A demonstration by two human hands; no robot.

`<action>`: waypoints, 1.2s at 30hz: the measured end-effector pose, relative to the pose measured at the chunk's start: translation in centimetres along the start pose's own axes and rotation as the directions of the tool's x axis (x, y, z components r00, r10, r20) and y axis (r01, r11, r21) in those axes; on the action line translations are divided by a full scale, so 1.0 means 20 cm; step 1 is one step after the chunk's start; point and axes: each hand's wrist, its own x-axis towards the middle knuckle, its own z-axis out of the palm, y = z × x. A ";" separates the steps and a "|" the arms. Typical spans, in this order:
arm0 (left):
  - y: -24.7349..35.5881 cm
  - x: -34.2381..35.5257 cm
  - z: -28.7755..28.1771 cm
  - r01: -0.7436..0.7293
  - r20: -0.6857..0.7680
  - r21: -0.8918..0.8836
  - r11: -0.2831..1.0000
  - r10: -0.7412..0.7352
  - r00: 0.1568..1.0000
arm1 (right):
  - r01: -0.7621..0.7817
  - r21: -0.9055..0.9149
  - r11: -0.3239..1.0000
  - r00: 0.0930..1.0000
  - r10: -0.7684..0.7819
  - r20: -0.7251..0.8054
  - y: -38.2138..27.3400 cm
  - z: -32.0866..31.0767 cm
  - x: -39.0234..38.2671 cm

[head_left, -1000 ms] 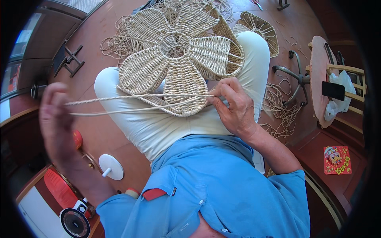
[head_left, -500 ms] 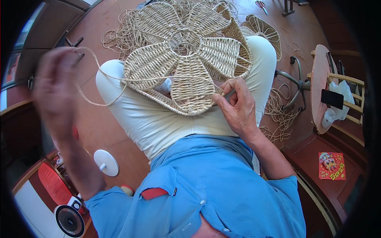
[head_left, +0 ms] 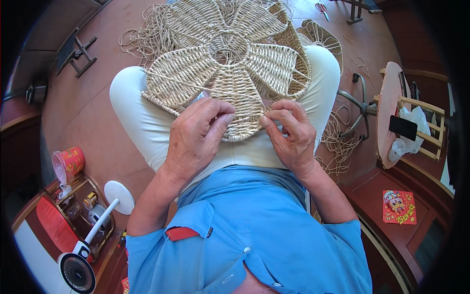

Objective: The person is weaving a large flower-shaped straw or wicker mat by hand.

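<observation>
A pale straw-coloured woven basket (head_left: 237, 93) with flower-like petal panels rests across my thighs. My left hand (head_left: 198, 134) is closed over its near petal, thumb and forefinger pinched together. What they pinch is mostly hidden, but it seems to be the straw cord, a strand (head_left: 178, 81) of which lies across the left petal. My right hand (head_left: 291, 134) pinches the near petal's right edge between thumb and forefinger, its other fingers curled.
Heaps of loose cord (head_left: 147, 41) lie on the floor behind the basket, more cord (head_left: 338, 137) at right. Also around me are another woven piece (head_left: 320, 39), scissors (head_left: 323, 11), a round stool (head_left: 389, 115) with a dark phone (head_left: 403, 128), a fan (head_left: 77, 273) and a red bucket (head_left: 68, 164).
My left hand has come from far left, where it drew out a loop of cord, to the near petal beside my right hand. The wide loop is no longer seen. My right hand stays at the petal's edge.
</observation>
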 end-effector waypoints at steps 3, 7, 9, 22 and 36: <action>0.01 0.00 0.01 -0.018 -0.022 0.004 1.000 0.018 1.000 | -0.007 -0.026 1.000 1.000 0.007 0.020 -0.02 -0.01 0.01; -0.02 0.01 0.05 -0.101 -0.002 0.034 0.994 0.101 0.995 | -0.077 0.007 0.997 0.997 0.077 0.024 -0.06 -0.02 0.03; -0.02 0.04 0.05 -0.174 0.013 0.094 0.980 0.174 0.985 | -0.100 0.009 0.995 0.995 0.099 0.033 -0.06 -0.02 0.03; -0.08 0.31 0.03 -0.408 0.155 0.489 0.771 0.383 0.911 | -0.212 0.090 0.973 0.962 0.191 0.195 -0.05 -0.06 0.08; 0.05 0.50 0.10 -0.493 0.186 0.264 0.829 0.458 0.869 | -0.634 0.038 0.772 0.602 0.462 0.651 -0.05 -0.15 0.25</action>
